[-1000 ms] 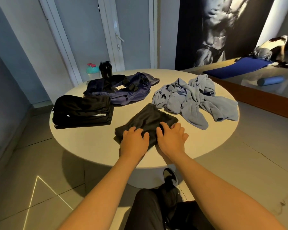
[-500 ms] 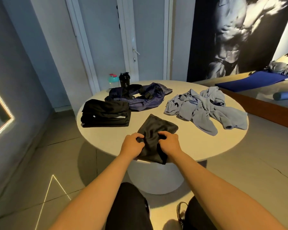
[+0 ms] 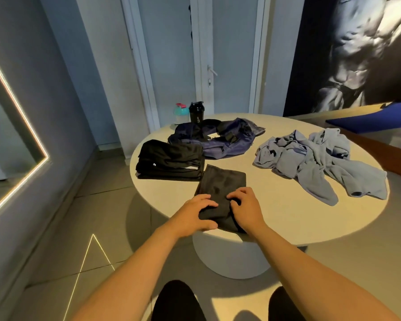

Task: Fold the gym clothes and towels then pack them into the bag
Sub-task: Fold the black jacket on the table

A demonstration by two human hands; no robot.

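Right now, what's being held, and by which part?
The dark folded cloth: the left hand and right hand both grip its near end, at the edge of the table.

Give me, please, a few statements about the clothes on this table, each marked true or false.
1. The left hand and the right hand are both on the dark grey garment. True.
2. The light blue clothes lie in a crumpled heap. True.
3. The dark grey garment is packed in the navy bag. False: it lies on the table, outside the bag.
4. The black clothes are spread out unfolded. False: they lie folded in a stack.
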